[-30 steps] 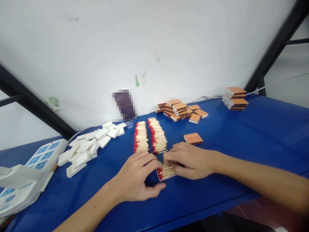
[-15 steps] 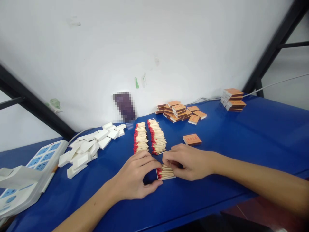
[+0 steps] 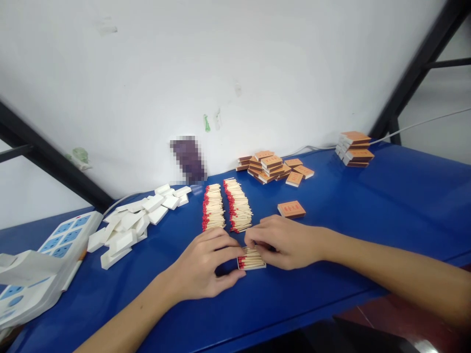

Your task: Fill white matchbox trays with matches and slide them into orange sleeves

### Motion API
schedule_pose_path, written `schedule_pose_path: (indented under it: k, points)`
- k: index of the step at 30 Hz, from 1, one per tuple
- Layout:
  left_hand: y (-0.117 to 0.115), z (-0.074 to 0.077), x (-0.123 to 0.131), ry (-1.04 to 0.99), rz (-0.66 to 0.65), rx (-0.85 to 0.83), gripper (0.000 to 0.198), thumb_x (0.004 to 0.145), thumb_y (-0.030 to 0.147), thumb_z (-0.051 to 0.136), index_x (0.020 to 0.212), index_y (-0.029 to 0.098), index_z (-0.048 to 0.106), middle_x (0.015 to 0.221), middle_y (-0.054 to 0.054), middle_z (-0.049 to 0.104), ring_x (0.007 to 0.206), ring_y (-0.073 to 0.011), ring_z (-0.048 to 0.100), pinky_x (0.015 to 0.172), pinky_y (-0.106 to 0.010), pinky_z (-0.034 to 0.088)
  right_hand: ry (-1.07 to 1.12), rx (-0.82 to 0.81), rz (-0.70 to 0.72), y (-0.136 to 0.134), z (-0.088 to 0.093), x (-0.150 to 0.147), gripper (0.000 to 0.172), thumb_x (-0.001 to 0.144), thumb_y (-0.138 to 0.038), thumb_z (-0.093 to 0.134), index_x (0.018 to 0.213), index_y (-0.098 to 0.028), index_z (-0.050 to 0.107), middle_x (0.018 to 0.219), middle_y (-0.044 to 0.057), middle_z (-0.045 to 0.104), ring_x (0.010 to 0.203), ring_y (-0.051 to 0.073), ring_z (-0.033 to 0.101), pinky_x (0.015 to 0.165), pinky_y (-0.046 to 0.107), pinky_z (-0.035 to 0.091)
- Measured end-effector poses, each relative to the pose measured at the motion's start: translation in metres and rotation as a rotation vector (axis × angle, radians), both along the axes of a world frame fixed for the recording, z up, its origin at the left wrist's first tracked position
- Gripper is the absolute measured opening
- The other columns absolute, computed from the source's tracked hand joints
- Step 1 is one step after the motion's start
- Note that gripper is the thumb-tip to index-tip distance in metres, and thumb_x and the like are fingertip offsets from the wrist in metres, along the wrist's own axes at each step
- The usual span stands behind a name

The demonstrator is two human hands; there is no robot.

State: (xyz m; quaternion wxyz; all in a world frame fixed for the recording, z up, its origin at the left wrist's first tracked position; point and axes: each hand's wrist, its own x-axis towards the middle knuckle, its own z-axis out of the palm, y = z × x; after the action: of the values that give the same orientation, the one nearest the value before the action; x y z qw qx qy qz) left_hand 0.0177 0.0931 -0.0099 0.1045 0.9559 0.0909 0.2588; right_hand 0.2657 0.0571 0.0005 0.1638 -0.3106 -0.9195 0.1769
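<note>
A white matchbox tray [image 3: 253, 267] lies on the blue table, filled with red-headed matches [image 3: 251, 258]. My left hand [image 3: 209, 262] holds the tray at its left end, thumb at the near corner and forefinger at the far one. From the right, my right hand [image 3: 281, 242] reaches over the tray with curled fingers pressed together at the matches; its fingertips are partly hidden, so what they pinch cannot be made out. Just beyond my hands lie two long rows of matches, a left row [image 3: 213, 208] and a right row [image 3: 239, 206]. One orange matchbox [image 3: 292, 209] rests behind my right hand.
White empty trays [image 3: 128, 220] are heaped at the left, beside a power strip [image 3: 61, 245]. Orange matchboxes [image 3: 270, 164] form a loose pile by the wall, and a stack of matchboxes [image 3: 355, 148] stands farther right. A blurred purple object [image 3: 189, 159] leans on the wall.
The view has shifted very slightly. Both hands stay at the tray, with the right fingers moved only a little over the matches.
</note>
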Motion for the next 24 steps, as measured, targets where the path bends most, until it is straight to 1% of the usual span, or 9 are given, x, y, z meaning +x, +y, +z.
schedule_pose_path:
  k: [4,9,13,18,24]
  points:
    - [0.0001,-0.0011,-0.0007,-0.007,-0.005,0.009,0.029,0.089,0.026,0.07,0.116,0.017,0.066,0.102,-0.009,0.074,0.086,-0.0206,0.066,0.078,-0.036,0.056,-0.001,0.015,-0.008,0.0005,-0.0009,-0.0002,0.012,0.086,-0.012,0.049,0.093,-0.02,0.051,0.075,-0.003,0.056,0.061,0.013,0.041,0.063,0.028,0.029]
    - [0.0003,0.0014,-0.0002,0.019,0.0,0.005,0.024,0.092,0.028,0.068,0.114,0.018,0.067,0.099,-0.008,0.074,0.085,-0.0194,0.066,0.078,-0.034,0.056,-0.002,-0.004,0.031,0.0016,-0.0017,0.0019,0.01,0.094,-0.013,0.046,0.099,-0.02,0.052,0.084,0.0,0.061,0.067,0.014,0.049,0.066,0.028,0.032]
    - [0.0008,0.0033,-0.0002,0.046,-0.006,0.009,0.02,0.093,0.026,0.067,0.111,0.019,0.07,0.1,-0.008,0.074,0.084,-0.0197,0.066,0.077,-0.035,0.055,-0.029,0.011,0.04,0.0015,-0.002,0.0021,0.01,0.098,-0.017,0.045,0.105,-0.02,0.052,0.088,0.001,0.063,0.069,0.015,0.051,0.069,0.029,0.035]
    - [0.0005,0.0045,0.0004,0.068,-0.005,0.01,0.019,0.093,0.025,0.067,0.111,0.018,0.07,0.102,-0.008,0.073,0.085,-0.0201,0.065,0.078,-0.035,0.054,-0.03,0.02,0.032,0.0019,-0.0026,0.0006,0.007,0.099,-0.019,0.047,0.104,-0.02,0.052,0.088,0.001,0.064,0.068,0.014,0.051,0.069,0.029,0.035]
    - [-0.0014,0.0063,0.0003,0.099,-0.003,0.048,0.018,0.096,0.026,0.062,0.11,0.018,0.071,0.102,-0.009,0.071,0.086,-0.0202,0.064,0.077,-0.035,0.054,-0.04,0.035,0.012,0.002,-0.0024,0.0009,0.008,0.098,-0.018,0.047,0.105,-0.02,0.051,0.086,0.0,0.063,0.068,0.014,0.051,0.068,0.028,0.034]
